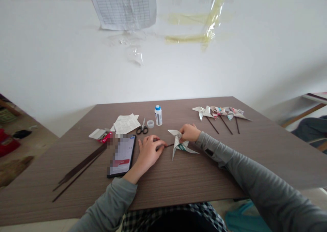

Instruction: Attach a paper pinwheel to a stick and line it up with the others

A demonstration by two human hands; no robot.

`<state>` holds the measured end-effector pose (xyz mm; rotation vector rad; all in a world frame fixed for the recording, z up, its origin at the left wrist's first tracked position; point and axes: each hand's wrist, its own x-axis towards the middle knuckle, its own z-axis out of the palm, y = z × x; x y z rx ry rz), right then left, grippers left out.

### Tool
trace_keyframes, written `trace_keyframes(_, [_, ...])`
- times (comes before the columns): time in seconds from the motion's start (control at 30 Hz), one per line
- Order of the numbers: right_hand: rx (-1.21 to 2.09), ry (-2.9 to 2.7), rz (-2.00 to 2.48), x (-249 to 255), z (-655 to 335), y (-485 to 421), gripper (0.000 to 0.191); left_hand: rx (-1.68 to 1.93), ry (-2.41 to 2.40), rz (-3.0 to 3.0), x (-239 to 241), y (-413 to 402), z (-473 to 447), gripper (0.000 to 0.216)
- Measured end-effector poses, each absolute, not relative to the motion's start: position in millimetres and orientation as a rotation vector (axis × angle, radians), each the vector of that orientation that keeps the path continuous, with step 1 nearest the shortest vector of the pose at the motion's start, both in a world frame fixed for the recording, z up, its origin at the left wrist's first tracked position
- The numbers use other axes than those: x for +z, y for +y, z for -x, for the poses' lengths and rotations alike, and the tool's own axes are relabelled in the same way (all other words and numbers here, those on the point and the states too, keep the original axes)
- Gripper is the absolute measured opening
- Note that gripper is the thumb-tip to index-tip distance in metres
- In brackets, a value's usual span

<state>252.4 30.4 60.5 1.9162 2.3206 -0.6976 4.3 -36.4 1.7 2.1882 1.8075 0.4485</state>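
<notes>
A paper pinwheel (182, 147) folded from printed paper lies on the table in front of me. Its thin brown stick (169, 145) points left, and the fingers of my left hand (150, 150) are closed on that stick's end. At the pinwheel's middle, my right hand (190, 133) presses with bent fingers, gripping the paper; its fingertips are partly hidden. Beyond my left hand stand a white bottle with a blue cap (158, 116) and a small clear cup (150, 124). Black-handled scissors (142, 128) lie beside the cup.
Several finished pinwheels (219, 112) lie at the back right of the table (204, 177). To the left are a phone (122, 157), printed paper sheets (126, 124), a small red and white box (102, 135) and brown sticks (83, 164). A white wall (163, 75) rises behind.
</notes>
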Motion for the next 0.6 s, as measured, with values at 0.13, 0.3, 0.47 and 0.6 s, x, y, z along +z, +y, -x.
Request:
trace_keyframes(0.13, [-0.635,2.267,-1.933,62.8,-244.2,33.1,0.029,0.401,1.812,-2.198,2.6,-36.9,-5.5,0.04])
trace_keyframes(0.3, [-0.596,2.264,-1.926,60.6,-239.8,37.9,0.03,0.423,1.792,-2.193,1.4,-36.9,-6.3,0.039])
trace_keyframes(0.47, [-0.574,2.272,-1.93,57.4,-239.2,39.3,0.031,0.408,1.81,-2.181,0.6,-36.1,-6.7,0.036])
trace_keyframes(0.6, [-0.581,2.279,-1.937,54.2,-238.9,38.8,0.036,0.384,1.795,-2.202,-0.9,-34.2,-5.7,0.036])
